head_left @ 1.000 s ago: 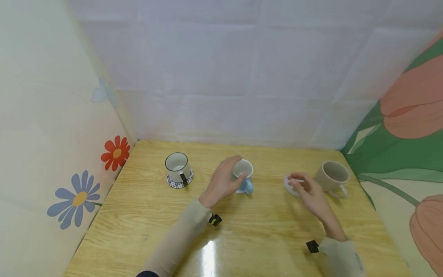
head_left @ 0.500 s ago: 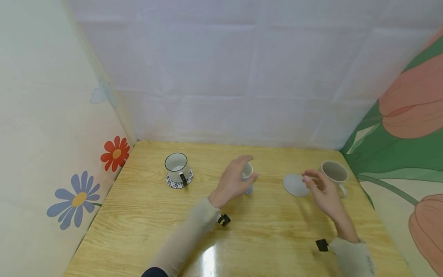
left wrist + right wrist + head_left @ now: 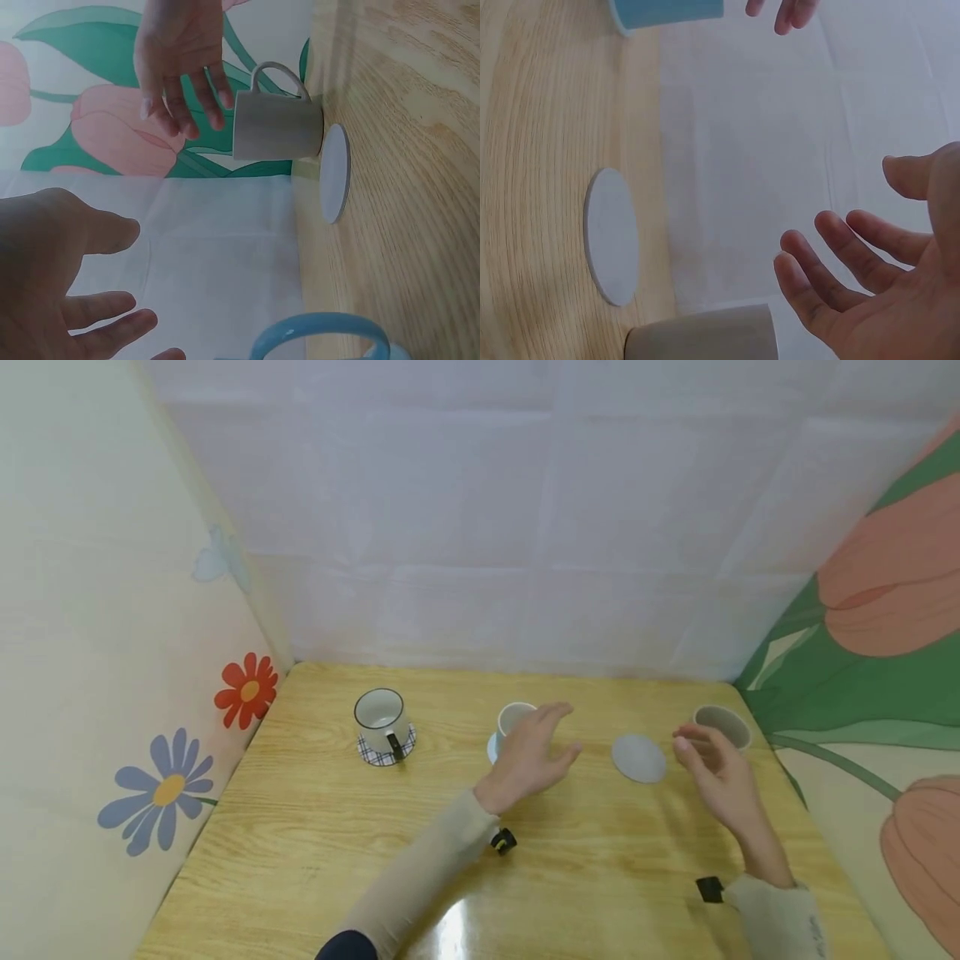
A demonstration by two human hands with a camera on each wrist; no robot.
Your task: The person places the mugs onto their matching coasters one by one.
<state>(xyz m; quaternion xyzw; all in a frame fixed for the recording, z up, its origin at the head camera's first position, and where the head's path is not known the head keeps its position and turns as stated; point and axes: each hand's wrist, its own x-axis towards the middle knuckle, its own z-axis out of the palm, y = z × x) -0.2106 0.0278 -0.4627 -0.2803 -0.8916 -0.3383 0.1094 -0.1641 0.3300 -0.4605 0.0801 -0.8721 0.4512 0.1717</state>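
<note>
My left hand (image 3: 527, 758), fingers spread and holding nothing, hovers over the table just right of a light blue mug (image 3: 513, 718) and hides part of it. That mug stands on a pale coaster (image 3: 492, 748); its blue handle (image 3: 322, 324) shows in the left wrist view. My right hand (image 3: 716, 781) is in the air by a grey mug (image 3: 723, 723), its fingers slightly bent around nothing. In the right wrist view the grey mug (image 3: 705, 335) stands below the fingers, apart from them. A round light grey coaster (image 3: 638, 758) lies flat between the hands with nothing on it.
A white mug with a black rim (image 3: 381, 717) and dark handle stands on a checked coaster (image 3: 377, 757) at the left. The wooden table (image 3: 300, 827) meets a white cloth backdrop (image 3: 435, 527). Flower-printed cloths (image 3: 862, 593) hang at both sides.
My left hand has moved right, off the blue mug. My right hand has moved right, from over the grey coaster to beside the grey mug. The mugs have stayed in place.
</note>
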